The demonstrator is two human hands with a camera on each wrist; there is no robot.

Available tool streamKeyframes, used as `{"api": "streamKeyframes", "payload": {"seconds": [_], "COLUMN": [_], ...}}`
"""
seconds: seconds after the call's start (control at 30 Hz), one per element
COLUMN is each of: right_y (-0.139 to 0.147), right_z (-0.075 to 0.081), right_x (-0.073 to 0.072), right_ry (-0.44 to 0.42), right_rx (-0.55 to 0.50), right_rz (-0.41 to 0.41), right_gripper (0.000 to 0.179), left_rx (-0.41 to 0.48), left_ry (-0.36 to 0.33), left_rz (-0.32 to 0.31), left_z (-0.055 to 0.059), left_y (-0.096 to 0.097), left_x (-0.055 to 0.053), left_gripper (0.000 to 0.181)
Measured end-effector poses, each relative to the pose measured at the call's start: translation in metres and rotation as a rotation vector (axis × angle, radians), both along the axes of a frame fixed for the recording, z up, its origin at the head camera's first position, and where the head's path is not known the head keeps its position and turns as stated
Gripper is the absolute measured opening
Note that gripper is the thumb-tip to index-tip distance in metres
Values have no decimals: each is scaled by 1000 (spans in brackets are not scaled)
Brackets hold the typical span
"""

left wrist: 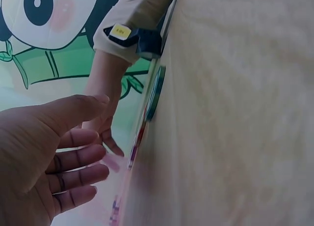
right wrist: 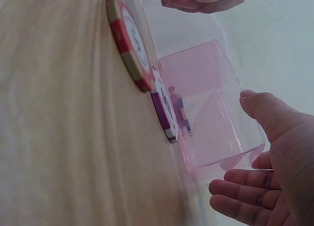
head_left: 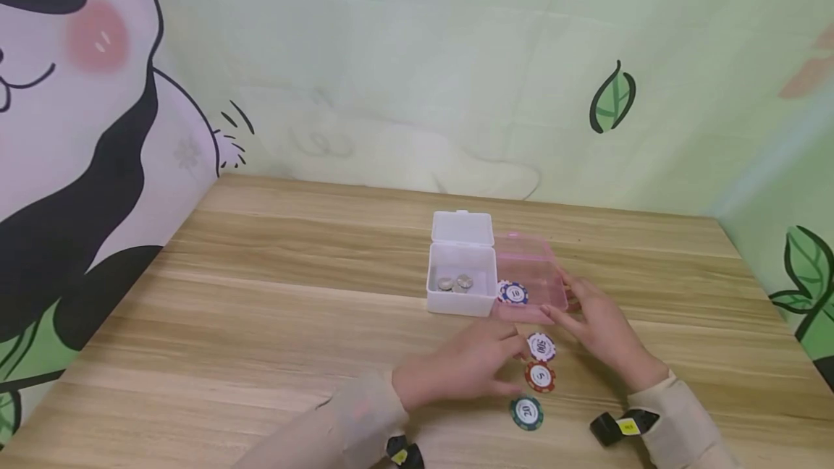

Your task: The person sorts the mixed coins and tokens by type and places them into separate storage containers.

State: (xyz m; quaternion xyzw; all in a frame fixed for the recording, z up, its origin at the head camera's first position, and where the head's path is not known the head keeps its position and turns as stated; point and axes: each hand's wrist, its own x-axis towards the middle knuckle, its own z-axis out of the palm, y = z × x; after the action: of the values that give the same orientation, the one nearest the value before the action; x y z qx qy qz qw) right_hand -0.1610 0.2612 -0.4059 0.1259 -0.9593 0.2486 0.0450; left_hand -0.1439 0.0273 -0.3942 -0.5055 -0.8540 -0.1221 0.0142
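My right hand (head_left: 602, 328) holds the right front corner of an open pink see-through box (head_left: 531, 270), thumb and index finger on either side. Inside lie a blue "10" poker chip (head_left: 515, 294) and another chip partly behind the white box. Just left of the loose chips hovers my left hand (head_left: 462, 360), fingers relaxed and palm bare in the left wrist view. A purple-and-white "500" chip (head_left: 541, 347), a red "5" chip (head_left: 540, 376) and a green "20" chip (head_left: 526, 412) lie in a rough line on the table.
A white box (head_left: 461, 302) with its lid raised stands against the pink box's left side, holding several silver coin-like discs (head_left: 464, 281). Behind the wooden table (head_left: 293, 252) hangs a printed backdrop (head_left: 391, 78).
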Motion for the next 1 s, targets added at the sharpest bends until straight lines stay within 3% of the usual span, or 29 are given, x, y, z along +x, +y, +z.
{"api": "streamKeyframes", "payload": {"seconds": [0.7, 1.0], "right_y": [1, 0], "right_z": [0, 2], "right_x": [0, 0], "right_ry": [-17, -17], "right_rx": [-4, -8], "right_rz": [2, -1], "right_gripper": [73, 73], "left_rx": [-101, -99], "left_ry": [-46, 33], "left_rz": [-37, -61], "left_z": [-10, -17], "left_y": [9, 10], "left_x": [18, 21], "left_gripper": [41, 43]}}
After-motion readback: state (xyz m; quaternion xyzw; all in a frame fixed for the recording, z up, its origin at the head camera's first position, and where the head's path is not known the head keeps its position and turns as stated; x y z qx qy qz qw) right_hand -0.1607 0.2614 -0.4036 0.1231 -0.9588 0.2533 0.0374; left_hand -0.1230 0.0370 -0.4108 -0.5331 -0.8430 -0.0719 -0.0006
